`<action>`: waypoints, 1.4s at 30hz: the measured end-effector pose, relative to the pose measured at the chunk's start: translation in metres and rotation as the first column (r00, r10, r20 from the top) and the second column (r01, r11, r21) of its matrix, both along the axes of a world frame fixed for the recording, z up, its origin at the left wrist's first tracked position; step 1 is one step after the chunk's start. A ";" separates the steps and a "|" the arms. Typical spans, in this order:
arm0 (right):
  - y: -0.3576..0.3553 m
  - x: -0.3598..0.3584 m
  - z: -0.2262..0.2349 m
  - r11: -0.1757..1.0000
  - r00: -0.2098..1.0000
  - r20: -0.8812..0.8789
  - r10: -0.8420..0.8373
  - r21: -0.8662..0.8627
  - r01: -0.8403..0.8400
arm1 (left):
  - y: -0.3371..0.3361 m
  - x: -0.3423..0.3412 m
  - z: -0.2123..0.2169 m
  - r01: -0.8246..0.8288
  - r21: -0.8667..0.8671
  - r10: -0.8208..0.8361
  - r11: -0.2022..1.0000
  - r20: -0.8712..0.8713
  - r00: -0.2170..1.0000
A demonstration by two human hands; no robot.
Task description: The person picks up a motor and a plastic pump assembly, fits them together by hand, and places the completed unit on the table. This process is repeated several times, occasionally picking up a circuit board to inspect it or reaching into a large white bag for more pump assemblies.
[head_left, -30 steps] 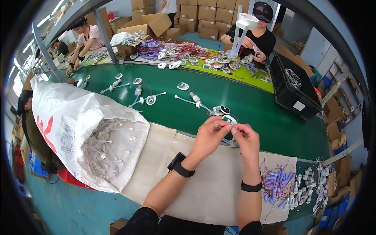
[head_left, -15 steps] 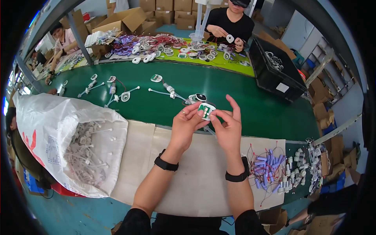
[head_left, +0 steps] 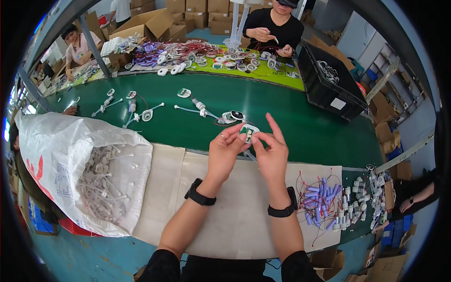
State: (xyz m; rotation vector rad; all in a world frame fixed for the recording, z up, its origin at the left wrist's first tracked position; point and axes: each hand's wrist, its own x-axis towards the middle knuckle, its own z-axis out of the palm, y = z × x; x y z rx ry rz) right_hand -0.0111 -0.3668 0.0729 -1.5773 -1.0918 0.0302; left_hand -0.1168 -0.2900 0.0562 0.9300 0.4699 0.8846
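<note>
Just above the near edge of a green belt, both hands grip a small white rounded housing with a green circuit board (head_left: 249, 133) in it. My left hand (head_left: 222, 152) pinches its left side between thumb and fingers. On the other side my right hand (head_left: 273, 157) pinches it, index finger raised and apart. A pale tube (head_left: 250, 154) shows below the fingers; its join to the housing is hidden. Beyond the hands lies a white part with a black oval top (head_left: 237, 115). Left of that, a small motor (head_left: 199, 103) with pale blue tubes and a circuit board (head_left: 184, 93) lies on the belt.
A white sack (head_left: 56, 160) of white plastic fittings (head_left: 101, 188) stands at the left. Purple wired cylinders (head_left: 321, 199) and small motors (head_left: 350, 207) lie at the right. A black crate (head_left: 331, 89) is at the far right. Across the belt, a co-worker (head_left: 275, 33) handles parts.
The circuit-board housing has tilted slightly in my fingers. Parts on the belt have shifted a little left. The co-worker opposite has turned the white disc, and a person's arm has appeared at the right.
</note>
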 end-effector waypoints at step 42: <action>-0.124 0.067 0.100 0.961 0.932 -0.243 -0.268 0.000 0.277 | 0.137 0.236 -0.041 -0.131 -0.208 0.144 0.969 0.050 0.988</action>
